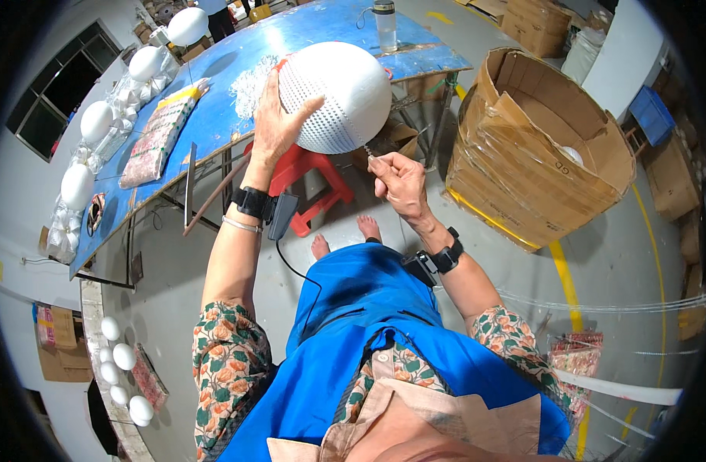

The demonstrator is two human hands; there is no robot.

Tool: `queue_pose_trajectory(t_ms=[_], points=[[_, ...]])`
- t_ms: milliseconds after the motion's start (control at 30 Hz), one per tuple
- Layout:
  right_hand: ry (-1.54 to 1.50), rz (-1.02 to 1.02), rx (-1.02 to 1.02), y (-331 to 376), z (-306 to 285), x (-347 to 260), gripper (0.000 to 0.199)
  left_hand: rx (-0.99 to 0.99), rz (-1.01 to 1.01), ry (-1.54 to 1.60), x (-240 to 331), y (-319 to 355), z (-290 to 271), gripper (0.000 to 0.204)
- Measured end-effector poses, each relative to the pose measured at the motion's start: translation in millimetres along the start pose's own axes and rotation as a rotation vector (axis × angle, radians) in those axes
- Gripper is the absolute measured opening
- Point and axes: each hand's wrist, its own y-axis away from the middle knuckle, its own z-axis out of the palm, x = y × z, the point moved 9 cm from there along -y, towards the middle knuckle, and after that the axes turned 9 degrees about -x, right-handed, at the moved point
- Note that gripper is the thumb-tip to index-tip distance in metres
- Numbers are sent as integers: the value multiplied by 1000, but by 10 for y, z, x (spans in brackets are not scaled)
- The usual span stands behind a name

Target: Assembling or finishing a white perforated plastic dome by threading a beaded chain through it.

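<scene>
- Two hands at work, upper ctr of frame: your L hand [282,125] is spread wide on the white ball [359,85], thumb out, over the beaded rows; looks like bracing, not clasping.
- Your R hand [400,182], just below the ball: grip closed, thumb + finger pinching the bead strand [368,148] near the ball's lower edge.
- Ball pos.: upper ctr, by the near edge of the blue tabletop [291,27]; can't tell what bears its wt.
- Rows cover the lower-left side; upper right is bare white.
- For neat rows, best pull the strand lightly taut w/ your R hand & lay each turn touching its neighbor, no gaps or overlaps.
- Press flat & light w/ your L fingers; hard pushing on that curve could make rows slip.
- Loose strand pile [251,86] lies on the tabletop, left of the ball; if yours feeds from it, check for tangles ASAP.
- Mind the red stool [313,185] below, approx ctr.
</scene>
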Motion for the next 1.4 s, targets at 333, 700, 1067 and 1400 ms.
queue_pose_trajectory(t_ms=[333,700,1067,1400], points=[[-113,39,-27,131,183,-273,24,19,57,86,199,-88,-154,76],[-49,-7,8,-99,102,-54,23,132,-21,145,125,-38,-209,65],[-22,-42,29,-173,82,-73,28,-34,48,186,130,29,-22,85],[-23,74,-77,164,150,-161,25,111,72,18,157,-73,-297,60]])
